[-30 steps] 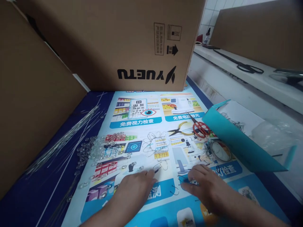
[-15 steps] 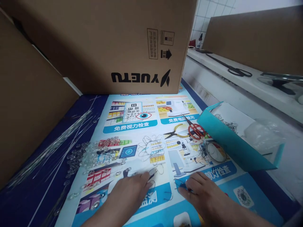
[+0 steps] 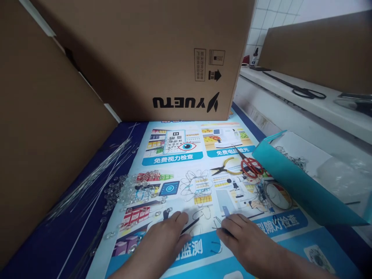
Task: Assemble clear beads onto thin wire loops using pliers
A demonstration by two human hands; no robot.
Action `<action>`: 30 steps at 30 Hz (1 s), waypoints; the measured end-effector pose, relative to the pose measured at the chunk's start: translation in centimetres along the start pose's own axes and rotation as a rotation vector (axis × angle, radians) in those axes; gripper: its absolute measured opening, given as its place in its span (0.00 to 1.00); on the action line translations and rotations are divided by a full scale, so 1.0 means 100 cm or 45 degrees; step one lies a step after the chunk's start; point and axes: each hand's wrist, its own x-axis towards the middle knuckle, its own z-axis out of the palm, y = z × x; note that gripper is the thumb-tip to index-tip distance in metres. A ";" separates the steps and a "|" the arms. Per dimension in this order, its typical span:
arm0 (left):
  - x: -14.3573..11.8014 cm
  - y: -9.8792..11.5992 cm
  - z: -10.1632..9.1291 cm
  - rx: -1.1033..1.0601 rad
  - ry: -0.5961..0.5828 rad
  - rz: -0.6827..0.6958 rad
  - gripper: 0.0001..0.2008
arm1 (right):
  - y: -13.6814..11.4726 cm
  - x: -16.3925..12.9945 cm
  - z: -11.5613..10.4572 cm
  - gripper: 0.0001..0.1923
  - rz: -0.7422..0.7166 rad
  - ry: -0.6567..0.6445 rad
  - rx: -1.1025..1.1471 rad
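Observation:
My left hand rests low over the printed poster, its thumb and forefinger apart, with no held object visible between them. A thin curved wire lies just beyond its fingertips. To the right, my right hand has its fingers pinched together. Short bent wires stick out from its fingertips; the part inside the grip is hidden. Another bent wire lies below, between the hands. Farther up sits a flower-like ring of wire loops.
Clear beads spread at left beside long thin wires. Yellow-handled pliers, red-handled scissors and a wire coil lie ahead. A teal box stands right. Cardboard walls the back and left.
The view has turned, shifting the scene right and slightly down. My right hand has moved left over the poster with the bent wires. My left hand has drawn slightly away from the curved wire.

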 end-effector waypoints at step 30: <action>0.012 -0.033 -0.004 0.219 0.132 -0.025 0.11 | -0.004 0.036 -0.014 0.23 0.403 0.059 0.308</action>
